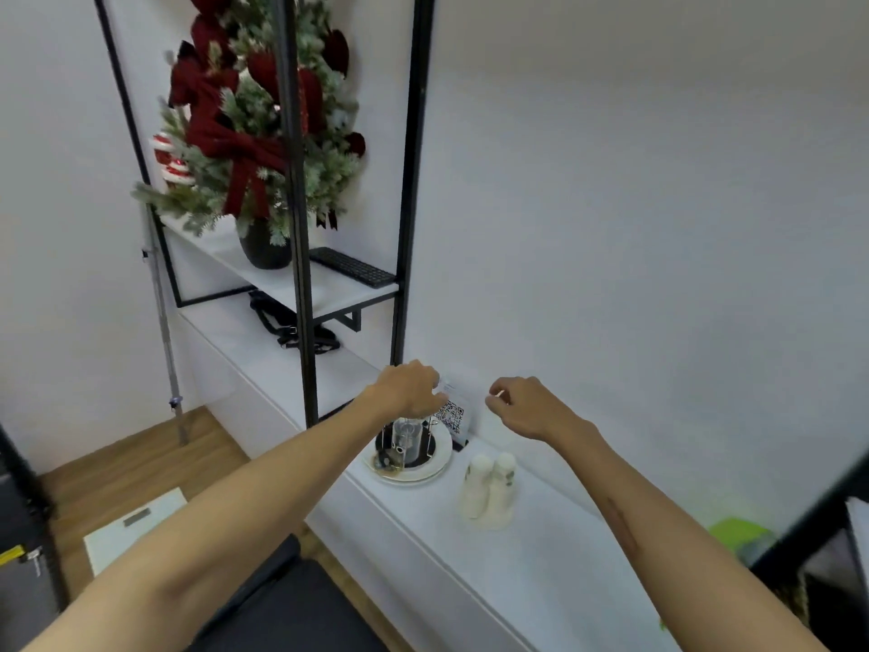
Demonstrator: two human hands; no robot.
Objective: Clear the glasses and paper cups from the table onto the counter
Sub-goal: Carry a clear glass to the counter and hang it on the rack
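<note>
- Both arms reach fwd over the white tabletop (541, 557), which runs along the wall
- Left hand (411, 388) is above a round tray (425, 472); fingers curled down, w/ something pale and clear at the fingertips, but what exactly it grips is not possible to tell
- Under this hand a clear glass (406, 437) stands on the tray, among thin metal wires of a holder; whether the hand touches it is not clear
- Right hand (522, 409) hovers to the right of the left one, apart from it; fingers bent in loosely, thumb and forefinger close together, holding nothing that can be seen
- Between the two hands, at the wall, a small card w/ QR code (451, 414) stands just behind the tray
- Two stacks of paper cups (489, 491), upside down, stand on the tabletop just beside the tray, on its right, touching each other
- Further along, a black metal shelf (338, 287) carries a Christmas tree decoration (254, 134) in dark pot and a black keyboard (352, 268)
- Under the shelf, a black strap (291, 327) lies on the tabletop
- Floor is wood; a white flat thing (134, 524) lies there, lower left
</note>
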